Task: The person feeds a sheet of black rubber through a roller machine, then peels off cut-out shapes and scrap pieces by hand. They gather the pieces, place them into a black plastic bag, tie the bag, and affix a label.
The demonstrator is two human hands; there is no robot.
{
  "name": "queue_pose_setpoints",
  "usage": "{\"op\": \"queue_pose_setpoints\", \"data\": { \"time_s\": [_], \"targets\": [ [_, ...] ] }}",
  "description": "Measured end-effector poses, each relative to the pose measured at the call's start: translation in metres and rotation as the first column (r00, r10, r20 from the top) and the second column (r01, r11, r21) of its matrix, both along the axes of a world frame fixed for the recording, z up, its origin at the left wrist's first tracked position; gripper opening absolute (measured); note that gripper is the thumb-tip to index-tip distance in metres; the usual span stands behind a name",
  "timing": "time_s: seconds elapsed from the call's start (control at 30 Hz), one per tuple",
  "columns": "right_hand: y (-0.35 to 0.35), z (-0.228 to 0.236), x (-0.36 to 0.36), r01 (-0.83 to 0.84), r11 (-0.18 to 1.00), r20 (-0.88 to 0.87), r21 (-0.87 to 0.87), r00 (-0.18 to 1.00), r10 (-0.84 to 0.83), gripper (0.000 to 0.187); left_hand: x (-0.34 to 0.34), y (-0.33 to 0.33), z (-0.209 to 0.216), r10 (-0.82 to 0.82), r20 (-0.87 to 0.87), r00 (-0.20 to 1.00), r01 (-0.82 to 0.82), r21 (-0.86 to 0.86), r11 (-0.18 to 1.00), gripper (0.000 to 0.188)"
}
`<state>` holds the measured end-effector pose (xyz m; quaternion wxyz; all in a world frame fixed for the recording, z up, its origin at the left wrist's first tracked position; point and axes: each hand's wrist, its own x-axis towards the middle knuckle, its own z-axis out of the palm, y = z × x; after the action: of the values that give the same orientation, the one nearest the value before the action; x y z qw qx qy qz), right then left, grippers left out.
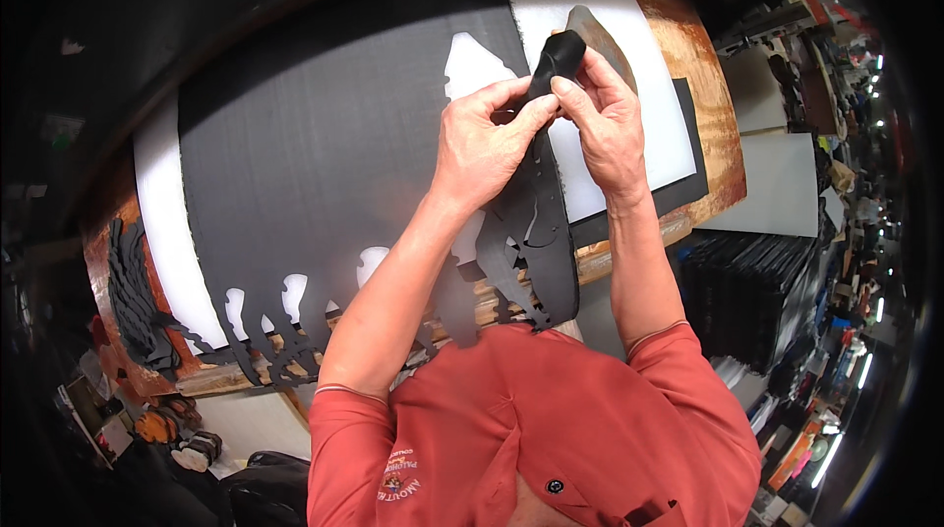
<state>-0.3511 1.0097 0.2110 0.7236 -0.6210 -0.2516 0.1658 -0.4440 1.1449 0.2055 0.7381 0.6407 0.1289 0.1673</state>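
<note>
A black sheet (pixel 334 144) with cut-outs (pixel 294 296) along its near edge lies on the desk (pixel 678 30); upper right of centre, the left hand (pixel 485 141) and right hand (pixel 608 129) pinch a black piece (pixel 560 55) (it looks folded over), and just beyond, a grey pointed plate (pixel 596 30) lies on a white sheet (pixel 654 134)

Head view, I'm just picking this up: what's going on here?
A person's left hand and right hand are pinching a bent black piece over a large black sheet. Whether the piece is joined to the sheet isn't clear. Cut-out gaps along the sheet's near edge show the white layer beneath, and dark cut strips lie piled at the left end.
</note>
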Motion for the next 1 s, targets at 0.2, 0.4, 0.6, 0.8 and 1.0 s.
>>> {"op": "queue_pose_setpoints", "data": {
  "time_s": [0.2, 0.4, 0.6, 0.8, 1.0],
  "targets": [
    [-0.001, -0.009, -0.008, -0.033, 0.999, -0.134, 0.026, 0.99, 0.036, 0.033, -0.01, 0.006, 0.001, -0.001, -0.056, 0.998, -0.002, -0.05, 0.999, 0.028],
    [0.008, -0.012, -0.025, -0.046, 0.999, 0.011, 0.017, 0.999, 0.045, 0.032, -0.017, 0.004, 0.003, 0.124, 0.031, 0.992, -0.124, -0.017, 0.992, 0.028],
    [0.016, -0.006, -0.031, -0.004, 0.995, 0.021, -0.099, 1.0, 0.007, 0.023, -0.022, 0.019, -0.008, 0.155, -0.047, 0.987, -0.158, -0.086, 0.984, 0.028],
    [-0.009, 0.018, -0.018, 0.446, 0.89, 0.152, -0.09, 0.89, -0.431, 0.022, -0.044, 0.052, -0.011, 0.281, -0.125, 0.952, -0.307, -0.327, 0.894, 0.031],
    [0.015, 0.015, -0.039, 0.261, 0.912, 0.707, -0.315, 0.706, 0.042, 0.029, -0.049, 0.024, 0.0, 0.153, -0.099, 0.983, -0.176, -0.31, 0.934, 0.032]
  ]
}}
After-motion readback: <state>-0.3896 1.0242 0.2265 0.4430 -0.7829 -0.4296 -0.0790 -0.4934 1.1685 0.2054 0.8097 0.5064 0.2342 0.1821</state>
